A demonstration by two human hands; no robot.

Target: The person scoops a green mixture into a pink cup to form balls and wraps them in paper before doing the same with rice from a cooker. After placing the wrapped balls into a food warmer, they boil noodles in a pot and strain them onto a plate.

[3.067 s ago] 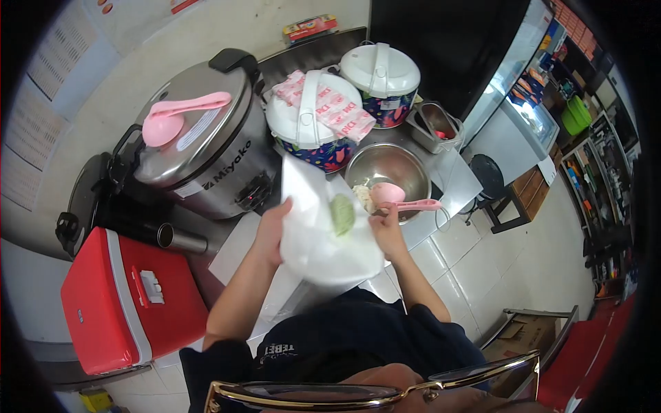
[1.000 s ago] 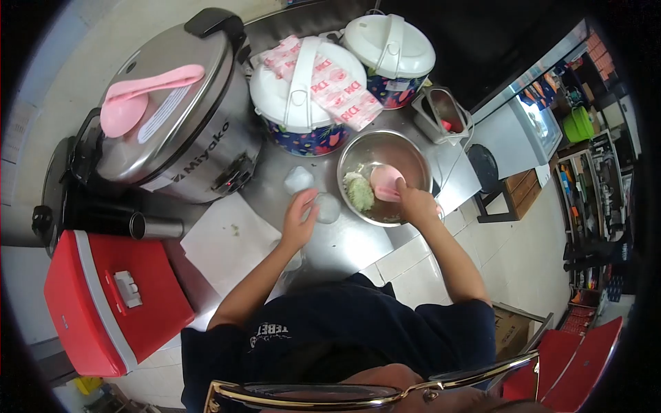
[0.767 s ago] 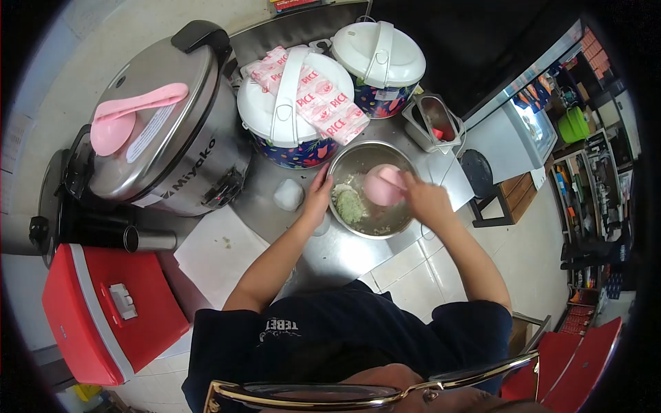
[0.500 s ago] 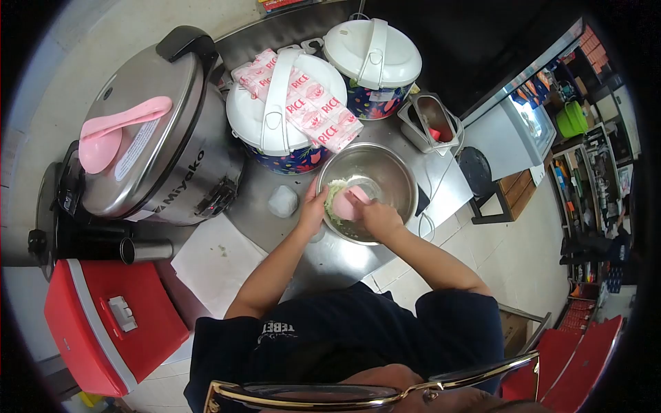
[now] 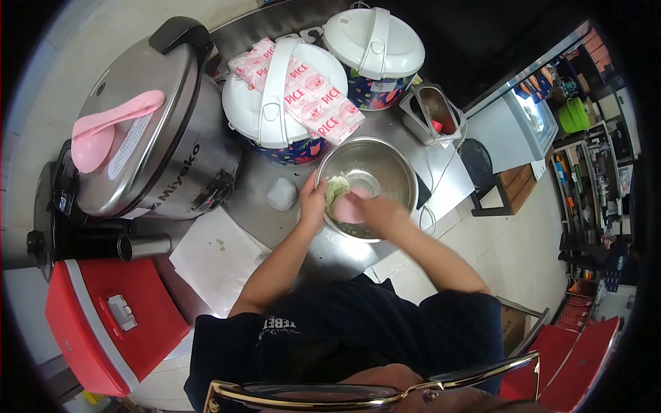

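- Step in hand, as judged: working the pale green food [image 5: 336, 186] with the pink scoop [image 5: 349, 208], inside the bowl [image 5: 397, 175].
- Left hand [image 5: 313, 203]: grip hooked over the bowl's near-left rim, steadying it.
- Right hand [image 5: 387, 219]: slightly blurred; grip closed round the scoop's handle, mostly hidden.
- Next move, as judged: calls for a firm rim hold and level pressure, lest the bowl slide.
- Bowl: round, thin steel, glossy; on the metal surface [image 5: 323, 260].
- Food: soft-looking, grainy clump, against the bowl's left wall beside the scoop.
- Scoop: smooth, apparently plastic, rounded head.
- Lump [image 5: 282, 194]: whitish, translucent, left of the bowl; material uncertain.
- Paper [image 5: 213, 258]: flat white sheets, lightly specked.
- Cooker [image 5: 200, 182]: brushed metal drum; second scoop [image 5: 95, 146] on its lid.
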